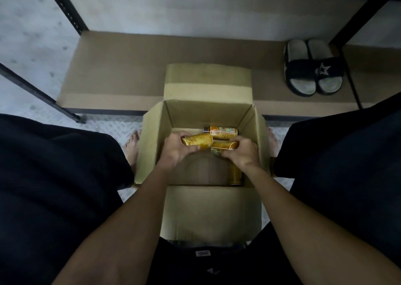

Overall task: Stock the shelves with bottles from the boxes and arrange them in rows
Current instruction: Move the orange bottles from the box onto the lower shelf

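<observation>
The open box [152, 141] sits between the knees, just before the low shelf [121, 72], likely for a short carry. The left hand [175, 149] grips one gold bottle [198, 141] and the right hand [242, 154] a second bottle [224, 145] inside it. A third bottle [221, 131] lies by the far wall, a fourth bottle [235, 175] under the right wrist, so four show; two slippers [312, 67] rest on the shelf

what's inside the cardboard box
The cardboard box holds golden bottles: one bottle in the left hand, another bottle in the right hand, a third bottle by the far wall, a fourth bottle under the right wrist. The hands hide anything beneath.
</observation>
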